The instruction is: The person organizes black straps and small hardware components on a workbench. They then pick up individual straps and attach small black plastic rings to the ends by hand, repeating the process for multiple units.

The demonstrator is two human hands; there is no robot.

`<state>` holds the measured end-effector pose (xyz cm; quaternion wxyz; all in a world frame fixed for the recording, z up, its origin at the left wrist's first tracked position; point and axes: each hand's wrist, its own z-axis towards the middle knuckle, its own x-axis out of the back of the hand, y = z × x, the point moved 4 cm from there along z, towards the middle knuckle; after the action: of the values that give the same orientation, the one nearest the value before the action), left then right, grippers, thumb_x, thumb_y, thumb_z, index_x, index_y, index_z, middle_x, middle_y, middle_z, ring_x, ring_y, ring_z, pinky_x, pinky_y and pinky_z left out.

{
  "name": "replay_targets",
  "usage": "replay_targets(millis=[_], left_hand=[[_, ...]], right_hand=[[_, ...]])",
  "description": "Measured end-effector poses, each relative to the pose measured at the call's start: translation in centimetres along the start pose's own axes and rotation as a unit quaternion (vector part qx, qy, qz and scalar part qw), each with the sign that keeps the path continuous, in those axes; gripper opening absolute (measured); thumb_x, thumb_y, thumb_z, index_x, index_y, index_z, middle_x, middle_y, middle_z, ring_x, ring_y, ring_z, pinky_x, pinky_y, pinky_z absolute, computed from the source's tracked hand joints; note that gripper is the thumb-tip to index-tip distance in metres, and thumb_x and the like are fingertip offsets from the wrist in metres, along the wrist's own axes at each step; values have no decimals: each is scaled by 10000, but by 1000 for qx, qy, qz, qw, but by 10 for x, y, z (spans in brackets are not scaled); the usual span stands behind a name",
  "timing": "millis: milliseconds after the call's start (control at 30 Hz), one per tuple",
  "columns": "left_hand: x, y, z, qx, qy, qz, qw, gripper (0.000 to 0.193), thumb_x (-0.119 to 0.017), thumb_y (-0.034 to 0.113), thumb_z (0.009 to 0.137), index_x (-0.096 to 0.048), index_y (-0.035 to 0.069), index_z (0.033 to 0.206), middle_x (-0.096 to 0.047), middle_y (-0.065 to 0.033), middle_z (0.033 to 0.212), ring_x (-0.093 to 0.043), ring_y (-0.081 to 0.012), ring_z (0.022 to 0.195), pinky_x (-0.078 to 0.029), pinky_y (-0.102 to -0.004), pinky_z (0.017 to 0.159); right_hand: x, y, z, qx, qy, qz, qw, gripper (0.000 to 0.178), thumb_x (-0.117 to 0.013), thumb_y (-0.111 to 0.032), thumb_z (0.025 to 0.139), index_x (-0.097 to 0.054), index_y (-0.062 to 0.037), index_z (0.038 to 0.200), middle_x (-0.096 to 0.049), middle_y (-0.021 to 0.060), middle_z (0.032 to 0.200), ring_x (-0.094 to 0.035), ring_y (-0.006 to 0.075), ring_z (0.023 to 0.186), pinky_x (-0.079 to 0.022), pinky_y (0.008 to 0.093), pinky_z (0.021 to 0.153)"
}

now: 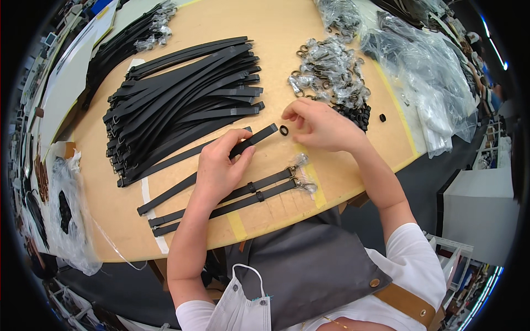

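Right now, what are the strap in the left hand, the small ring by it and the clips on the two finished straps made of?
Strap: matte black, flat, probably leather or faux leather.
Ring: black, dull, likely rubber or plastic.
Clips: shiny grey, apparently metal, plastic-wrapped.

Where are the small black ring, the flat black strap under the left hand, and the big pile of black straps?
small black ring (284, 130), head view, on its rim.
flat black strap (259, 135), head view, near its free end.
pile of black straps (182, 94), head view, middle of the pile.
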<state>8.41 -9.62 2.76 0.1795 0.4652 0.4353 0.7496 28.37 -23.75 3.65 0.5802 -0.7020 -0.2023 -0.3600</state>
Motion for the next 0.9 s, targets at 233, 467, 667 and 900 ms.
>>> replay_targets(millis=[233, 467, 667, 900], left_hand=[[0, -4, -1, 32, -11, -16, 999, 229, -762, 61, 870, -698, 5, 1082, -748, -125, 946, -714, -208, 769, -523, -299, 589], [2, 2, 2, -12, 27, -33, 999, 232, -785, 33, 859, -732, -6, 1082, -760, -73, 930, -704, -100, 828, -510, -222, 627], [3, 5, 0, -20, 20, -30, 999, 222, -788, 53, 860, -749, 18, 1075, -769, -100, 972, -743, -172, 797, -496, -267, 546], [5, 10, -2, -55, 38, -16, 998, 237, -817, 35, 825, -770, 19, 1056, -742, -35, 853, -555, -55, 605, -372, -224, 494]], right_hand=[[-19, -6, 3, -11, -11, 22, 1000, 339, -764, -59, 854, -672, 14, 1172, -632, 100, 1001, -669, 150, 828, -567, 280, 737], [-28, 6, 7, -71, -26, 455, 887, 269, -727, -116, 973, -687, -3, 1214, -691, 18, 1043, -663, 101, 899, -559, 274, 828], [-32, 1, 6, -69, -77, 524, 845, 299, -739, -110, 975, -693, -16, 1254, -692, 1, 1049, -654, 68, 900, -548, 247, 841], [-40, -2, 4, -79, -100, 549, 826, 354, -714, -53, 961, -674, -9, 1310, -721, 28, 1088, -694, 78, 930, -564, 251, 891]])
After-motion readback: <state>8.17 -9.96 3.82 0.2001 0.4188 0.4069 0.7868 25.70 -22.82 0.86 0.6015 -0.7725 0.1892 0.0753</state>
